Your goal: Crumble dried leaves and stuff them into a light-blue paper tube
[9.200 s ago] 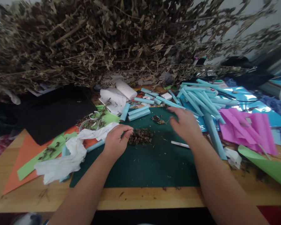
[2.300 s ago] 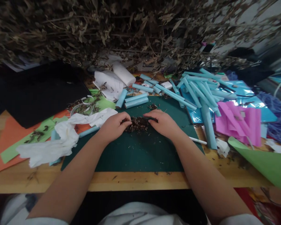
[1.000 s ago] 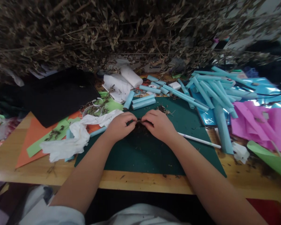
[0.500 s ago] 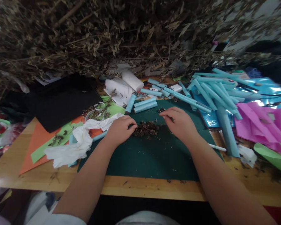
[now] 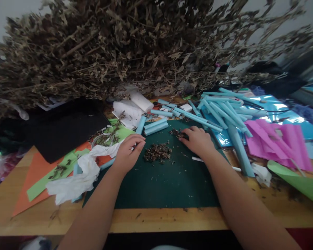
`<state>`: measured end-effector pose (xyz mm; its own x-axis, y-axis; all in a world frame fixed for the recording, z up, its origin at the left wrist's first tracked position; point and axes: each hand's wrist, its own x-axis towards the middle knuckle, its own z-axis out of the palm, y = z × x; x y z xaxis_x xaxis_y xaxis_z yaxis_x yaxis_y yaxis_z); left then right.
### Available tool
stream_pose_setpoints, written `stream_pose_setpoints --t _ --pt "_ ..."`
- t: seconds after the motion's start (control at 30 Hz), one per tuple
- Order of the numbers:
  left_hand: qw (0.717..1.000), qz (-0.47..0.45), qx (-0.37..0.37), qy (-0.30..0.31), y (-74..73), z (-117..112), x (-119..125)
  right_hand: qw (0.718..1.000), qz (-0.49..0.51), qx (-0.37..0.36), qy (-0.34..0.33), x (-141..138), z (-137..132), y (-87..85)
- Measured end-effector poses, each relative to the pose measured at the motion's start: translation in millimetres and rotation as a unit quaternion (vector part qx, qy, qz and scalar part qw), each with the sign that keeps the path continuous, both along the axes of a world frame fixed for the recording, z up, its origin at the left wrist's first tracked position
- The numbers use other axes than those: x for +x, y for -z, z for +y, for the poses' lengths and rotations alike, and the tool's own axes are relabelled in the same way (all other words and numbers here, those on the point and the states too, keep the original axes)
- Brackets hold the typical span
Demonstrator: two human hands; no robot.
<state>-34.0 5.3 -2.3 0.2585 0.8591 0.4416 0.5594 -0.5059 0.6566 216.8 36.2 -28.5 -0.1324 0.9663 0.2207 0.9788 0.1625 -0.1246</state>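
A heap of crumbled dried leaves [image 5: 158, 152] lies on the dark green mat [image 5: 156, 187]. Left of the heap is my left hand [image 5: 129, 151], raised a little, its thumb and fingertips drawn together; anything between them is too small to make out. Behind and right of the heap, my right hand [image 5: 198, 141] has its curled fingertips down on a smaller clump of dried leaves [image 5: 175, 132], gripping at its edge. Under the right wrist a thin white stick [image 5: 197, 159] is partly covered. Two light-blue paper rolls [image 5: 155, 127] rest at the mat's back edge.
Many blue paper rolls [image 5: 224, 107] are piled at the back right, beside pink paper [image 5: 276, 144]. Crumpled white tissue [image 5: 86, 173], orange paper [image 5: 32, 180] and a black sheet [image 5: 67, 128] lie at left. Dried leafy branches [image 5: 135, 45] overhang the back of the wooden table [image 5: 169, 218].
My left hand has drawn back from the heap's left edge. My right hand has come down onto the small clump. The camera view has tilted up and shifted right.
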Motion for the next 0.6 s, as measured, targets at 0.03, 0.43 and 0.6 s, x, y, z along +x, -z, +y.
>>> stream_pose_setpoints --t 0.03,0.43,0.6 --pt "1.0 -0.007 0.012 -0.008 0.6 0.6 -0.9 1.0 0.001 -0.01 0.005 -2.2 0.1 0.5" --pt "0.991 -0.02 -0.129 0.04 5.1 -16.2 24.2 0.868 0.472 -0.131 -0.079 -30.1 -17.5 -17.5" --pt "0.984 -0.068 -0.151 0.067 -3.6 -25.0 33.7 0.705 0.654 -0.242 -0.129 -58.1 -35.7 -25.7"
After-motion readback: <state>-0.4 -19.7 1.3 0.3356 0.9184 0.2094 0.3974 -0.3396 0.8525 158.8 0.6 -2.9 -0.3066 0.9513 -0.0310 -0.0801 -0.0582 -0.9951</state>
